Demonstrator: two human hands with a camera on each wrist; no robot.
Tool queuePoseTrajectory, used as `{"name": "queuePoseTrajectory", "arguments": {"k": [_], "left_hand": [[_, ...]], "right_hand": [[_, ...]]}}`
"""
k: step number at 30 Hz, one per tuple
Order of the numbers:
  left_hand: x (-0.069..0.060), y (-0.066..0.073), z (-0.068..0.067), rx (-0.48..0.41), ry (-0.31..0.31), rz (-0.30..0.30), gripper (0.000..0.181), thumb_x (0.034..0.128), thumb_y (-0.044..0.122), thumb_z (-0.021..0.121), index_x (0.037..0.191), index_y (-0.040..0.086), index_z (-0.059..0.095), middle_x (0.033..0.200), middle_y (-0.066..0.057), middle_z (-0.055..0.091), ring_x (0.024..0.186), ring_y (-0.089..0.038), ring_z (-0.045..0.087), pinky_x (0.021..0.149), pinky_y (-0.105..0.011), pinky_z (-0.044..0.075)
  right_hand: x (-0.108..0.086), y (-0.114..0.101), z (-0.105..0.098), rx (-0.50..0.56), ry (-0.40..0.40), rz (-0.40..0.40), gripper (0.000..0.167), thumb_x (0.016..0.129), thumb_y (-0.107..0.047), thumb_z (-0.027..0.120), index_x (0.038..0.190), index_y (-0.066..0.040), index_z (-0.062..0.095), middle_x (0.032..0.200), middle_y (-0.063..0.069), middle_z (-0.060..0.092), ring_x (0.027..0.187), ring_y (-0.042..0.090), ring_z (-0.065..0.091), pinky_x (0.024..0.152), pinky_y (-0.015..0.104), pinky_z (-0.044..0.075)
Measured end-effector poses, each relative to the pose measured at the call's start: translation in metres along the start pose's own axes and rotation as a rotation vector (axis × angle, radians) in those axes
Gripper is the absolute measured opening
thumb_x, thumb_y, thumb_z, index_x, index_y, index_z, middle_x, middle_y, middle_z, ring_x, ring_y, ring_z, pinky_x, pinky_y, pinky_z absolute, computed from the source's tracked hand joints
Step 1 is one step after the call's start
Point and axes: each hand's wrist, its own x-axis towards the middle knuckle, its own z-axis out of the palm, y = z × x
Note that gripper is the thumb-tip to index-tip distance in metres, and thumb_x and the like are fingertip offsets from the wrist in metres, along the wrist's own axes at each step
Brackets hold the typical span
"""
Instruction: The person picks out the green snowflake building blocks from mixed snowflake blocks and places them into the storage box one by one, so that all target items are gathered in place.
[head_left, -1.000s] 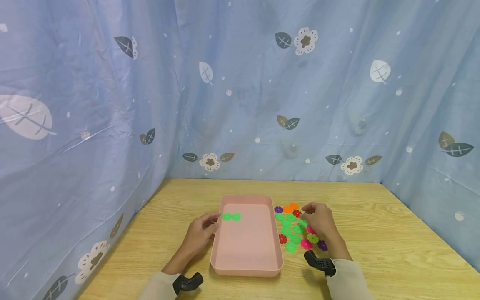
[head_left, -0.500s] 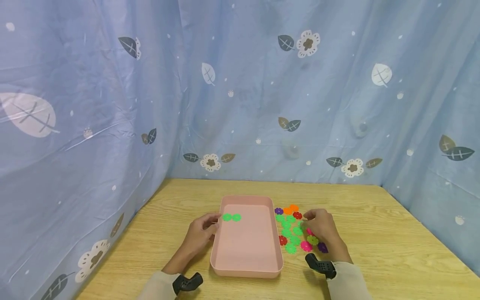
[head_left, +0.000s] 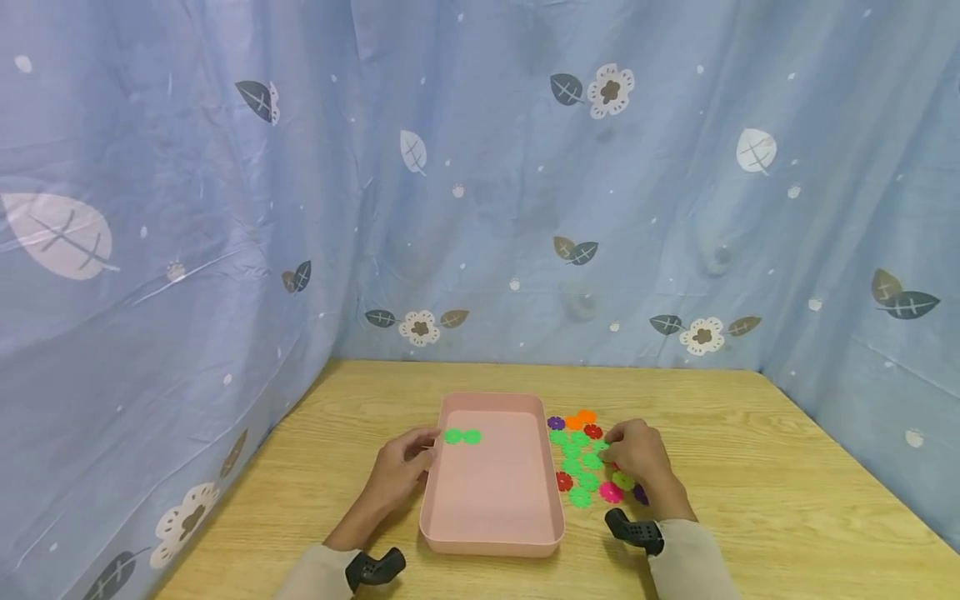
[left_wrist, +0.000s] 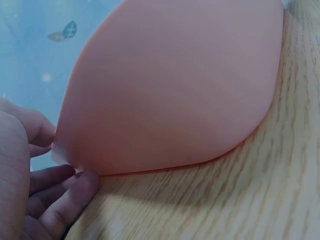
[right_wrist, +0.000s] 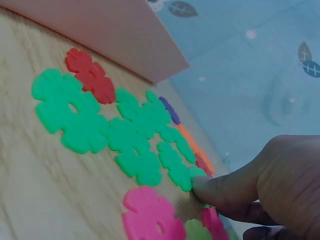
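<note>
The left hand [head_left: 401, 467] grips the pink tray [head_left: 492, 508] by its left wall, apparently steadying it; the right hand [head_left: 637, 450] seems to pinch a green piece [right_wrist: 196, 172] among loose flower pieces [head_left: 588, 482] at right (close by, likely for easy reach); two green discs [head_left: 472, 437] lie inside, far left.

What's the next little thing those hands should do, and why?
Probably the right hand should lift the green piece at its thumb toward the tray. That thumb appears to touch the piece, two green pieces lie side by side in the tray with bare space around them, and the left hand holds the tray's side.
</note>
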Motion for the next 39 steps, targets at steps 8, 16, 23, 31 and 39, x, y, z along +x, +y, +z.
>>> {"name": "queuePoseTrajectory", "arguments": {"k": [8,16,23,31,39], "left_hand": [[0.0,-0.001,0.001,-0.01,0.012,-0.017,0.035,0.0975,0.004,0.062,0.132,0.001,0.065,0.119,-0.018,0.068,0.099,-0.032,0.068,0.065,-0.028,0.059],[0.004,-0.001,0.002,-0.02,0.002,-0.006,0.035,0.098,0.004,0.062,0.132,0.001,0.064,0.119,-0.02,0.067,0.099,-0.033,0.068,0.066,-0.028,0.06],[0.003,-0.002,0.003,-0.008,-0.009,-0.009,0.035,0.0975,0.004,0.061,0.132,0.0,0.064,0.118,-0.02,0.067,0.097,-0.031,0.068,0.066,-0.028,0.06],[0.001,0.006,0.008,-0.005,-0.01,-0.018,0.036,0.0983,-0.001,0.056,0.133,-0.005,0.061,0.119,-0.027,0.066,0.098,-0.04,0.067,0.064,-0.029,0.06],[-0.007,0.025,0.004,-0.007,0.017,-0.011,0.035,0.0974,-0.003,0.056,0.131,-0.008,0.061,0.118,-0.028,0.065,0.099,-0.042,0.066,0.066,-0.028,0.059]], "right_hand": [[0.003,-0.006,-0.003,0.061,-0.033,0.004,0.021,0.076,0.0,0.081,0.092,0.002,0.068,0.087,0.013,0.064,0.073,0.027,0.056,0.061,0.037,0.05],[0.008,-0.009,-0.009,0.133,-0.043,-0.028,0.02,0.079,0.003,0.075,0.098,0.005,0.069,0.09,0.017,0.063,0.073,0.026,0.055,0.058,0.035,0.05],[0.014,-0.022,-0.02,0.125,-0.042,-0.089,0.012,0.089,0.001,0.068,0.099,0.008,0.069,0.084,0.017,0.068,0.068,0.028,0.063,0.059,0.034,0.054],[0.026,-0.047,-0.03,0.202,-0.036,-0.166,0.016,0.091,0.004,0.065,0.106,0.01,0.066,0.086,0.017,0.069,0.075,0.035,0.072,0.07,0.043,0.062],[0.037,-0.079,-0.024,0.289,-0.046,-0.246,0.017,0.094,0.005,0.064,0.109,0.011,0.068,0.091,0.019,0.067,0.071,0.024,0.072,0.072,0.04,0.063]]}}
